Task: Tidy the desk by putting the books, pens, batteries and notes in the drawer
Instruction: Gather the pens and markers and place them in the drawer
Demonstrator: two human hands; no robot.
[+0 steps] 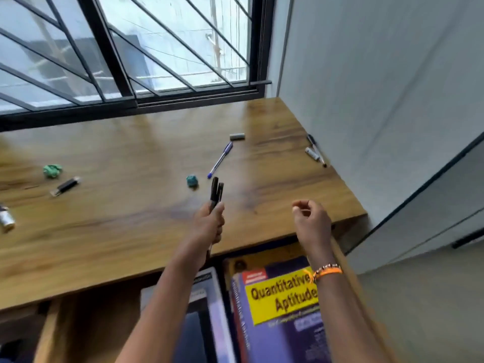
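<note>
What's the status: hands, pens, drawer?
Left hand grips two black pens. Right hand loosely curled, empty. Books in open drawer; blue pen on desk.

The lower ends of the black pens [216, 193] disappear inside the closed left hand [210, 224], so how many it grips cannot be counted for sure; two caps show above the fist. Far left of that grip, a silver battery [6, 217] is cut by the picture's edge and smeared by motion. Below the grip, the grey book [207, 310] in the drawer [285, 251] is crossed by the left forearm, its cover print unreadable. The right hand [310, 222] curls loosely; whether its fingertips pinch anything is too small to tell. Its forearm covers the end of the title on the purple "Quantitative Aptitude" book [277, 305], whose smaller print is blurred.
</note>
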